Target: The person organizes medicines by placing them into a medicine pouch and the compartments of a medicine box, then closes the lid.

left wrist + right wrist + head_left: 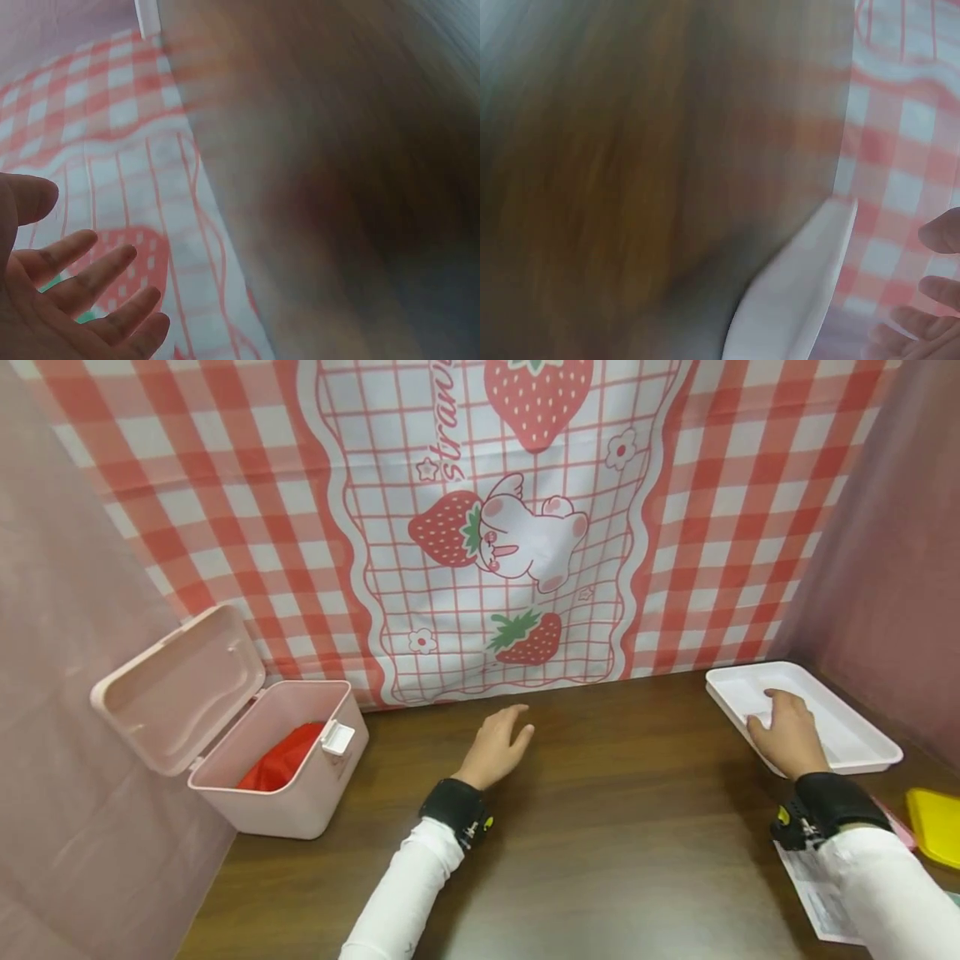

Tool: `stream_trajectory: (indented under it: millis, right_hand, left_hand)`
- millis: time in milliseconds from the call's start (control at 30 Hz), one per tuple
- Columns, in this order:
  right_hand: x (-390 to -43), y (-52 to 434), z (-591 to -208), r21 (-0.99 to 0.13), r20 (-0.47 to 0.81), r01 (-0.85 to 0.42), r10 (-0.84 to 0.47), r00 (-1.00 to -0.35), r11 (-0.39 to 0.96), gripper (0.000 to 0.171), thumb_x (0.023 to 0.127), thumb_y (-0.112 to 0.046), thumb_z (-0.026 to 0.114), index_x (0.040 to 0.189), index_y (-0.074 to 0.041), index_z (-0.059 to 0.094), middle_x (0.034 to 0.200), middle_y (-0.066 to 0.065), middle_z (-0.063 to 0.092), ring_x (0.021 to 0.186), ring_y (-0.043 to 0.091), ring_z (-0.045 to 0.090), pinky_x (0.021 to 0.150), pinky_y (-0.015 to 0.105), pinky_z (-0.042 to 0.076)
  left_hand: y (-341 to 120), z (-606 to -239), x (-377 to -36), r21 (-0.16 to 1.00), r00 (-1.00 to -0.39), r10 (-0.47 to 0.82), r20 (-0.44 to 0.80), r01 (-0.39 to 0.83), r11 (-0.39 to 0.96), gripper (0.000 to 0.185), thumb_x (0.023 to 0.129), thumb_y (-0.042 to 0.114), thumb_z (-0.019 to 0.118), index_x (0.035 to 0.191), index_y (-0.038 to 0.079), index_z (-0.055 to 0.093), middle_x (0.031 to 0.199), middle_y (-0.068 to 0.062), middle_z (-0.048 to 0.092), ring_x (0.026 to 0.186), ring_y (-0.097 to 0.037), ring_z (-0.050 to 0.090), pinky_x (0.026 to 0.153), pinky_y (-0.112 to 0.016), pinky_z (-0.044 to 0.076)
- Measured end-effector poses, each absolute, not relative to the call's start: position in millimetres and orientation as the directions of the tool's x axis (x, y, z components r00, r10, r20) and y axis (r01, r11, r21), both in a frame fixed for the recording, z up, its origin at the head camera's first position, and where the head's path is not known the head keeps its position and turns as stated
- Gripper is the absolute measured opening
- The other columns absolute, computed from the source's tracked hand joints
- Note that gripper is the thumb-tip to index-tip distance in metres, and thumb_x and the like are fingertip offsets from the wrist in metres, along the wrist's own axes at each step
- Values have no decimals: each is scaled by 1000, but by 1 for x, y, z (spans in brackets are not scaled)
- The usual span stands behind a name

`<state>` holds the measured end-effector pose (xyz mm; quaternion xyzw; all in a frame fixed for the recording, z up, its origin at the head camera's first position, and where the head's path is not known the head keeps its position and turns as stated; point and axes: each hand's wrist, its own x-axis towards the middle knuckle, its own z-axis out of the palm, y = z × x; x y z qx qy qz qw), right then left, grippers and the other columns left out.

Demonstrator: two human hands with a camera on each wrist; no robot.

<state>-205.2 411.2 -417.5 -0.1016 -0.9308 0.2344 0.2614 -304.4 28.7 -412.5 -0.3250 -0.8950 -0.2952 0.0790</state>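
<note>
White tray [840, 727] is on the brown table [570, 860], well R of the pink box [277, 810], approx level w/ it. R hand [791, 735] is over the tray's box-side edge, fingers loosely bent; grip released, nothing held. Can't tell if fingertips touch the tray. R wrist cam: fingers apart at pic edge, tray corner nr them, table blurred.

L hand [495, 747] is over the table, R of the box & apart from it, on the tray-ward side. Grip also released: thumb & fingers spread, no obj in palm per L wrist cam.

Box has its lid [180, 689] tipped back on the L side, white latch [337, 739] on the R wall, red cloth [283, 762] inside. Behind the box & on to its R hangs a checked backdrop [712, 493], red/white w/ strawberries.

Far R of box, nearer the wearer than the tray: yellow item [937, 827], cut off by pic edge, & printed packet [821, 893], partly hidden under the R forearm. Both wrists, R of box, wear black straps [453, 806] w/ white sleeves [405, 889] below.
</note>
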Motion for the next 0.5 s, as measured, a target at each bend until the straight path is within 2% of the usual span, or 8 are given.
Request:
stream_trajectory:
  millis: [300,500]
  right_hand:
    - [-173,461,-422,-439,344,246,414,-843,864,56,79,-10,50,112,30,30,107,52,28,99,65,27,83,67,22]
    - [-161,479,-422,-443,164,430,543,-824,787,63,79,-11,48,111,35,18,107,57,18,99,72,21,81,67,20]
  left_hand:
    - [90,-418,-294,458,-745,599,294,660,596,42,94,24,46,133,9,43,131,-8,52,123,-23,47,102,-35,37]
    - [122,-416,-286,453,-735,623,267,666,593,43,93,25,47,133,11,43,129,-5,54,119,-20,50,99,-31,40]
